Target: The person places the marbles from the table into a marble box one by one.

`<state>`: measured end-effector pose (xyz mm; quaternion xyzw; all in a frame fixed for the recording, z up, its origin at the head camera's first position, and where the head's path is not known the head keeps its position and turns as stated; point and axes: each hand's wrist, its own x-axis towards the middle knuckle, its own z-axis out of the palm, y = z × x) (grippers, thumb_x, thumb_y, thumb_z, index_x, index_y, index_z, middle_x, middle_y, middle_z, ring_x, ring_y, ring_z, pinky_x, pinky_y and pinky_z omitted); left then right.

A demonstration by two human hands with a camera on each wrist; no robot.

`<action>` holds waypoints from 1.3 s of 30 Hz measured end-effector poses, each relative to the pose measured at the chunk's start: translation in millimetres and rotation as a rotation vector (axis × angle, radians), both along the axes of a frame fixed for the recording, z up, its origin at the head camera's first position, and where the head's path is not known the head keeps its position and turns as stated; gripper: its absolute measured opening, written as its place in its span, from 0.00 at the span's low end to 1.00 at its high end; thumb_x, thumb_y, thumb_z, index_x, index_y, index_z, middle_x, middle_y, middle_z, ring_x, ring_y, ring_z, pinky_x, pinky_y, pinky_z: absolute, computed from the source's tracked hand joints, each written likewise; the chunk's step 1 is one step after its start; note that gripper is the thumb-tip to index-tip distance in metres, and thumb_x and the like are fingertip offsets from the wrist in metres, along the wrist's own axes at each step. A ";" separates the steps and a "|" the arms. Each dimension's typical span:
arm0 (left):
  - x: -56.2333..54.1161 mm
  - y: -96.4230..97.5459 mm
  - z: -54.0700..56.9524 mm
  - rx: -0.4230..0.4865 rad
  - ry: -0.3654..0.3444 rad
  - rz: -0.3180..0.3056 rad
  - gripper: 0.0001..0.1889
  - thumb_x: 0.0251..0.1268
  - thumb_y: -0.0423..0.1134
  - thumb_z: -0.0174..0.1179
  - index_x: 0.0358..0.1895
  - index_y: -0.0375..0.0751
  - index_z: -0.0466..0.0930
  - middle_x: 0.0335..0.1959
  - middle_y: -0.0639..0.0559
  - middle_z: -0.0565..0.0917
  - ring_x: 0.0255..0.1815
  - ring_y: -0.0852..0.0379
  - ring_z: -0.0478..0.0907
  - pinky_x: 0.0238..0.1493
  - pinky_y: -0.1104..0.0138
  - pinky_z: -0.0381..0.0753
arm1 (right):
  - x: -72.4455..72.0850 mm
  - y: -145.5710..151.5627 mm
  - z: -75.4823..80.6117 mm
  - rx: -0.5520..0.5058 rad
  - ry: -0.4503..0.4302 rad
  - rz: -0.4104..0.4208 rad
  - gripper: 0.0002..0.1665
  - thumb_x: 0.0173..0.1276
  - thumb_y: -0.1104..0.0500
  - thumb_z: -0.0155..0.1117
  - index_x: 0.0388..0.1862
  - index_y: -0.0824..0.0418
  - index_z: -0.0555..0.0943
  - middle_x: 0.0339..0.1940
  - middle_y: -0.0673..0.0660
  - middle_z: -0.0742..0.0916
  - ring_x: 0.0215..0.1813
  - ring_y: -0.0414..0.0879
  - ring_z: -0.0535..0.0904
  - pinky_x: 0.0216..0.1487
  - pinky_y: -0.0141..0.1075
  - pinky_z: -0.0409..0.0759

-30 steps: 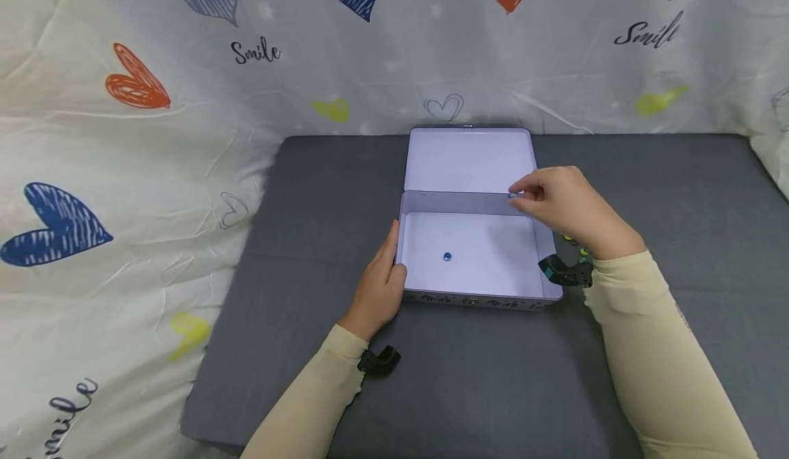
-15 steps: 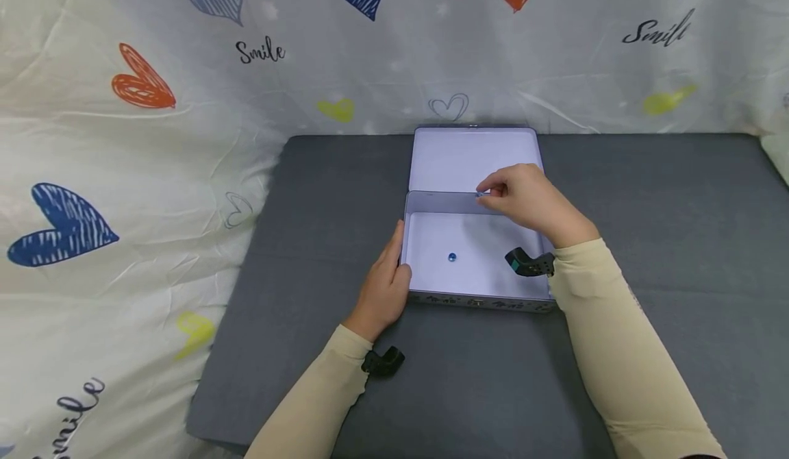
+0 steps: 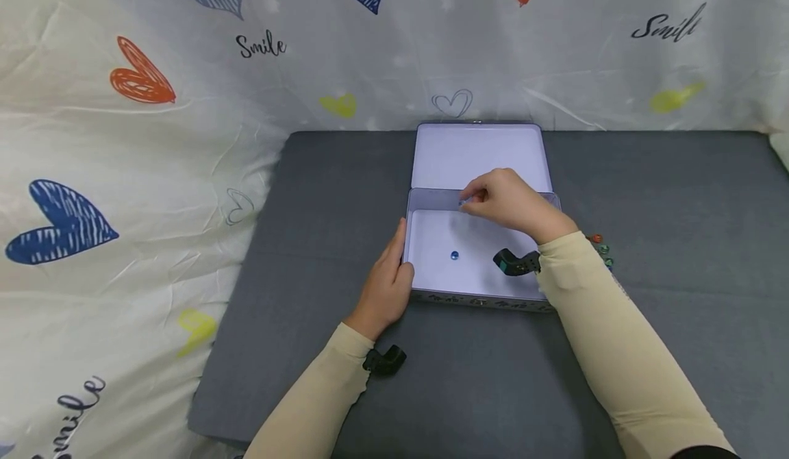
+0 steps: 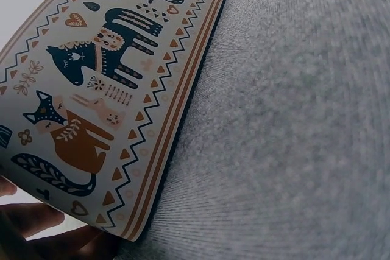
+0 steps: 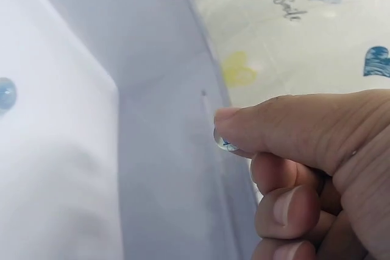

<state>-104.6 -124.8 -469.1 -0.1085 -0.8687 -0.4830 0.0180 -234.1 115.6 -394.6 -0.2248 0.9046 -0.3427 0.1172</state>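
A tin box (image 3: 493, 288) lies on the grey table with its lid (image 3: 477, 154) tilted back, showing a pale lilac inside. One blue marble (image 3: 454, 255) rests on its floor. My left hand (image 3: 385, 288) lies along the box's left wall, fingers fairly straight; its fingertips (image 4: 36, 217) show at the patterned tin's corner in the left wrist view. Over the rear half of the box, my right hand (image 3: 508, 202) pinches a clear marble (image 5: 224, 141) with blue in it between thumb and finger. The other fingers are curled beneath, and the thumb covers part of the marble.
Several small red and green marbles (image 3: 604, 248) sit right of the box, partly behind my right sleeve (image 3: 616, 336). A white cloth (image 3: 370, 68) printed with hearts hangs behind the table (image 3: 333, 205) and down its left side.
My right hand has moved left from the box's right rear edge to over its rear middle, carrying the marble. My left hand keeps its place on the box.
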 end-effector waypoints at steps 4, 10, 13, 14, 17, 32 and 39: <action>0.0 0.1 0.2 0.001 0.006 -0.007 0.37 0.75 0.31 0.39 0.87 0.44 0.44 0.87 0.46 0.51 0.85 0.60 0.48 0.82 0.53 0.56 | -2.2 -0.8 -7.1 0.013 -0.003 0.029 0.10 0.69 0.63 0.73 0.45 0.66 0.91 0.26 0.54 0.84 0.30 0.47 0.74 0.34 0.38 0.72; 0.1 -0.1 1.5 0.005 0.014 -0.001 0.38 0.75 0.30 0.40 0.87 0.44 0.45 0.87 0.46 0.52 0.85 0.60 0.48 0.82 0.53 0.56 | -3.5 -3.7 -12.1 0.049 0.022 0.079 0.09 0.69 0.64 0.72 0.45 0.67 0.91 0.24 0.54 0.82 0.30 0.46 0.73 0.35 0.40 0.72; 0.1 0.0 1.1 -0.003 0.014 0.003 0.38 0.75 0.30 0.40 0.87 0.46 0.44 0.87 0.47 0.52 0.85 0.61 0.48 0.82 0.54 0.56 | -3.2 -4.6 -13.9 0.066 0.040 0.087 0.09 0.69 0.64 0.71 0.44 0.68 0.91 0.23 0.53 0.81 0.29 0.46 0.73 0.35 0.40 0.72; 0.0 0.1 1.0 -0.006 0.014 0.003 0.38 0.75 0.30 0.40 0.87 0.46 0.44 0.87 0.46 0.52 0.85 0.61 0.48 0.82 0.54 0.56 | -3.0 -5.1 -14.8 0.073 0.040 0.087 0.09 0.69 0.64 0.71 0.44 0.68 0.91 0.22 0.53 0.81 0.29 0.46 0.72 0.35 0.40 0.72; 0.1 0.2 0.6 -0.004 0.015 0.002 0.38 0.75 0.29 0.40 0.87 0.43 0.45 0.87 0.45 0.52 0.85 0.60 0.48 0.82 0.54 0.56 | -1.7 -6.4 -16.2 0.080 0.030 0.090 0.10 0.69 0.65 0.70 0.45 0.69 0.90 0.21 0.53 0.79 0.28 0.46 0.71 0.34 0.40 0.71; 0.4 -1.6 0.2 0.006 0.009 0.003 0.37 0.75 0.30 0.40 0.87 0.43 0.45 0.87 0.57 0.49 0.85 0.61 0.48 0.82 0.55 0.54 | -0.5 -13.9 -27.5 0.196 -0.019 0.140 0.11 0.67 0.68 0.67 0.46 0.69 0.91 0.35 0.59 0.88 0.34 0.48 0.75 0.38 0.40 0.74; -0.7 -1.2 -2.3 0.006 0.023 -0.004 0.38 0.75 0.30 0.40 0.86 0.43 0.46 0.87 0.49 0.51 0.85 0.60 0.49 0.82 0.54 0.55 | -0.6 -12.4 -35.6 0.230 -0.064 0.153 0.10 0.65 0.68 0.71 0.45 0.68 0.91 0.33 0.57 0.87 0.34 0.48 0.76 0.39 0.40 0.76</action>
